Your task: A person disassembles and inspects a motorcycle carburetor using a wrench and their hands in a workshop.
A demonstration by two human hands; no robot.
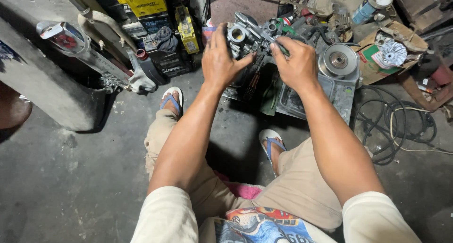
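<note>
Concrete floor [71,186] spreads beneath me while my left hand [222,59] grips the carburetor [243,38] above the metal tray [339,94], my right hand [295,64] closed on a green-handled screwdriver [273,40], seemingly mid-adjustment, needing steady turning next.

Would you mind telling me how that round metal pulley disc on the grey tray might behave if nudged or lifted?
The pulley disc looks solid metal, so probably stiff and heavy for its size. It lies flat on the grey tray, so a nudge would likely slide it rather than roll it. Its smooth, possibly oily face may be slippery.
</note>
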